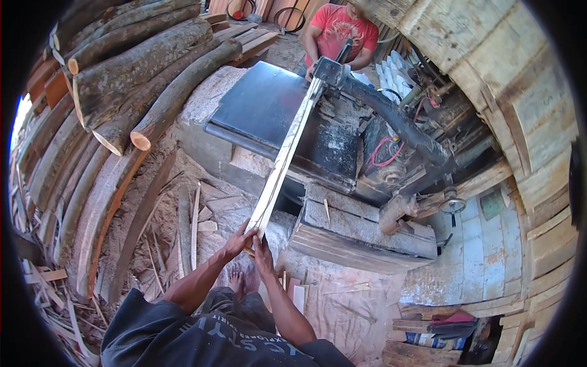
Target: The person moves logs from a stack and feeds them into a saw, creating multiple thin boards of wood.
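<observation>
- In the head view, the only one I have on my feed, I see the left hand (pixel 239 240) closed on the near end of a long, pale board (pixel 286 156), at its left edge.
- The right hand (pixel 263 252) is closed on that same end from the lower right, just beside the left hand — neither hand is spread.
- I cannot tell how tightly either one presses; the fingers under the wood are hidden from me.
- The board runs away from both hands, over the near edge of a dark metal table (pixel 254 101), up to the black saw guide (pixel 330 71) at its far end.
- Behind that guide I see a co-worker in a red shirt (pixel 342 33), with one hand near the board's far end — touching or apart, I cannot tell.
- Rough logs (pixel 143 64) lie stacked left of the table.
- A sawdust-covered block (pixel 361 235) stands to the right of the near end, apart from both hands.
- Below the hands, I can make out a bare foot (pixel 236 280) on the dusty floor (pixel 348 306).
</observation>
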Demonstrator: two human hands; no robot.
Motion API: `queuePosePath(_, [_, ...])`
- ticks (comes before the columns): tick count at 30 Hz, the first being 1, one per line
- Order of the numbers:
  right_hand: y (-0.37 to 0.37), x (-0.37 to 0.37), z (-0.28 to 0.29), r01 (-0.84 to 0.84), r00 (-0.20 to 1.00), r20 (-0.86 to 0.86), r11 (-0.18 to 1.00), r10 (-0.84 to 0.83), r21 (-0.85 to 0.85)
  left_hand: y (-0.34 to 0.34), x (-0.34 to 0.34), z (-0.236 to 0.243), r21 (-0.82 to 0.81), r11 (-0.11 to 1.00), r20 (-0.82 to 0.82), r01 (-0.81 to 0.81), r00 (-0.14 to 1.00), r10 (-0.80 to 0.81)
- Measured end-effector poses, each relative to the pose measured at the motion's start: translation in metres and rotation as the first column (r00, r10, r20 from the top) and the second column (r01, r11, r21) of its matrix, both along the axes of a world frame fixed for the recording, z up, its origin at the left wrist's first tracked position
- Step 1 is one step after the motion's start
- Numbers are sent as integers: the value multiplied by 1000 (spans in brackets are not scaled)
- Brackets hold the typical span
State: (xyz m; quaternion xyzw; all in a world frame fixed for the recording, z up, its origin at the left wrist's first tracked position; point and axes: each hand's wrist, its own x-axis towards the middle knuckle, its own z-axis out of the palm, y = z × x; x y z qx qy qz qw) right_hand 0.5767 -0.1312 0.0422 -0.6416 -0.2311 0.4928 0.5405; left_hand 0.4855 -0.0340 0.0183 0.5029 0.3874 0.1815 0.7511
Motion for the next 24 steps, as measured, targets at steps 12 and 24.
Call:
queuePosePath(12, [-138, -111, 4, -36, 990, 136, 995, 23, 95, -144, -115, 47, 41, 999, 61, 33, 997, -36])
queuePosePath(24, [-302, -222, 32, 108, 983, -146, 994, -111, -28, -286, -223, 36, 1, 1000, 92, 15, 996, -15])
